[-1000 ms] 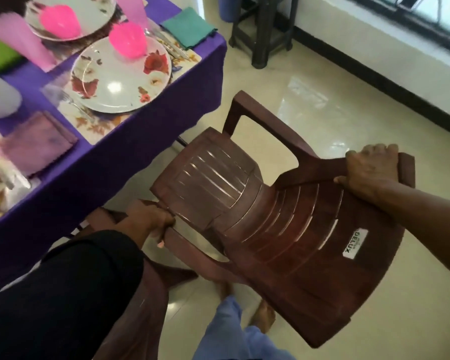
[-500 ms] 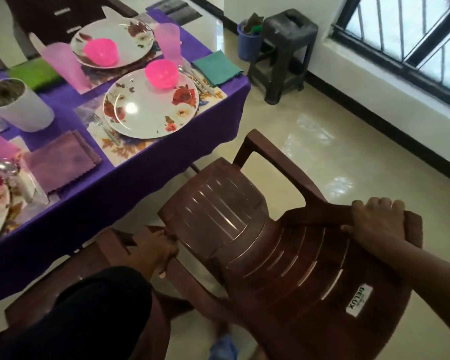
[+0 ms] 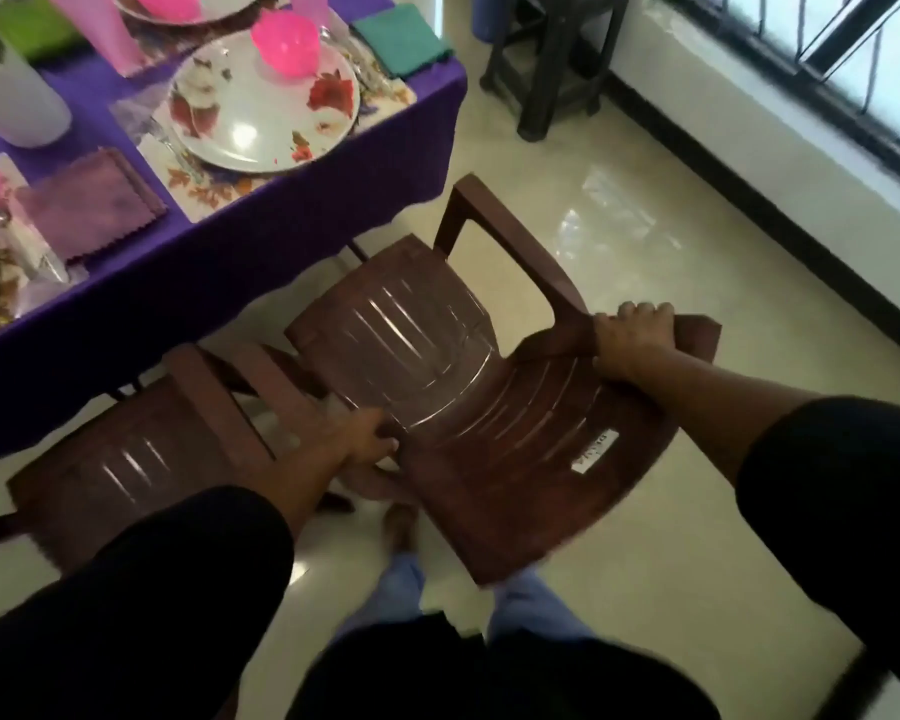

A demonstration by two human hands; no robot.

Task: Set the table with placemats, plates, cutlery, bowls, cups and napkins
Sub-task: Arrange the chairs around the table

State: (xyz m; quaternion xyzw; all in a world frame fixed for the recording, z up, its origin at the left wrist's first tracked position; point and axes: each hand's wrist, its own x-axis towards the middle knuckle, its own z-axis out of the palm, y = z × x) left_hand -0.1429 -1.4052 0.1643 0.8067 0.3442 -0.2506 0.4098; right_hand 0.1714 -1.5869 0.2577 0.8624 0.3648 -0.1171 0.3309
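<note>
Cream floor tiles (image 3: 645, 283) fill the middle and right of the frame, with a barred window (image 3: 822, 49) at upper right and a dark plastic stool (image 3: 557, 59) in front of it at upper centre.

Upper left: the desk (image 3: 126, 314) carries a purple cloth that hangs over its near edge. From left to right on it I see a white container (image 3: 11, 101), a green napkin (image 3: 27, 28), a pink cup (image 3: 107, 31), a folded purple napkin (image 3: 92, 205), a floral placemat (image 3: 198, 187), a floral plate (image 3: 261, 116) lying on that placemat, a pink bowl (image 3: 285, 41) resting on the plate's far part, and a teal napkin (image 3: 404, 39) at the desk corner. Cutlery lies beside the plate but is too blurred to tell apart.

Lower left: one brown plastic chair (image 3: 120, 459) stands by the desk edge. Just beside it, at centre, is a second brown chair (image 3: 468, 407), tilted.

My left hand (image 3: 359, 441) grips the left edge of the second chair's seat, fingers curled round it. My right hand (image 3: 632, 340) grips the top of the right armrest where it meets the backrest, fingers wrapped over the edge. Black sleeves cover both forearms at the bottom of the frame.
</note>
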